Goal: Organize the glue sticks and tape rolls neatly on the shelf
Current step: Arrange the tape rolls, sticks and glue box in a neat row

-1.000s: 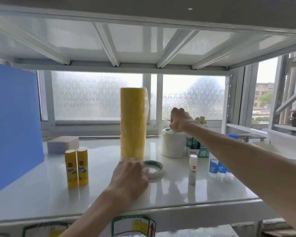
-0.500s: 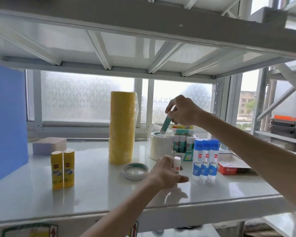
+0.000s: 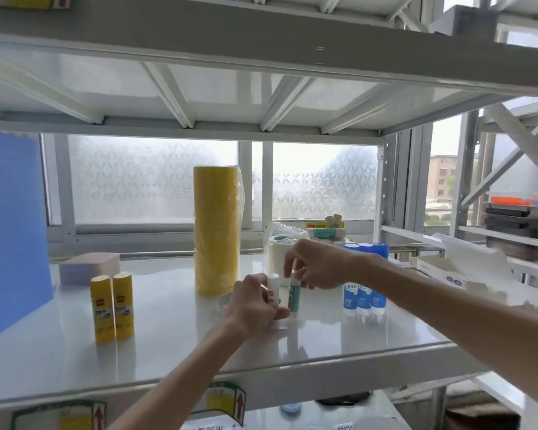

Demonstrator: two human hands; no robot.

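My left hand [image 3: 251,305] grips a small white glue stick [image 3: 273,287] upright on the white shelf [image 3: 174,346]. Right beside it my right hand [image 3: 319,266] holds a green glue stick [image 3: 294,294], its base at the shelf surface. Two yellow glue sticks [image 3: 112,307] stand together at the left. Three blue glue sticks [image 3: 364,297] stand in a row at the right, partly behind my right arm. A tall yellow stack of tape rolls [image 3: 216,229] stands in the middle. A loose tape ring [image 3: 224,301] lies mostly hidden behind my left hand. A white tape roll [image 3: 275,259] sits behind my hands.
A blue panel [image 3: 11,231] closes off the left end. A pinkish block [image 3: 89,268] lies at the back left. A display box of glue sticks [image 3: 326,229] stands by the frosted window. An open white carton [image 3: 454,271] lies at the right. The upper shelf beam [image 3: 261,41] hangs low overhead.
My right hand came down from the back box with the green glue stick and brought it beside the white one. My left hand shifted slightly with the white stick. The camera moved closer.
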